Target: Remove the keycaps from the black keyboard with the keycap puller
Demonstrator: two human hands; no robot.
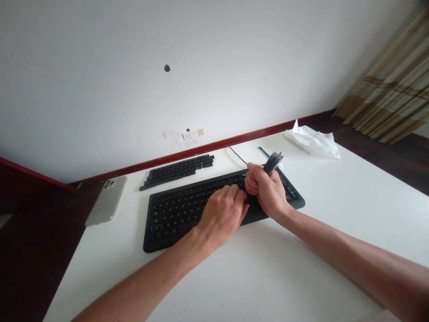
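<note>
keyboard base (187, 223) on white table (355, 201), right part mostly covered by both hands. right hand (270, 190) clamped around dark-handled tool (275, 162), upper end sticking out above the fist, lower end hidden, exact type unclear. left hand (226, 208) rests over the keys, fingers bent, tips hidden, can't tell if they pinch anything. loose keycaps (179, 170) in rows behind the base, legends too small to read. blue tool (264, 151) partly blocked behind right hand. phone (107, 200) at left table edge, white plastic bag (313, 142) far right. both forearms cut off by frame.
</note>
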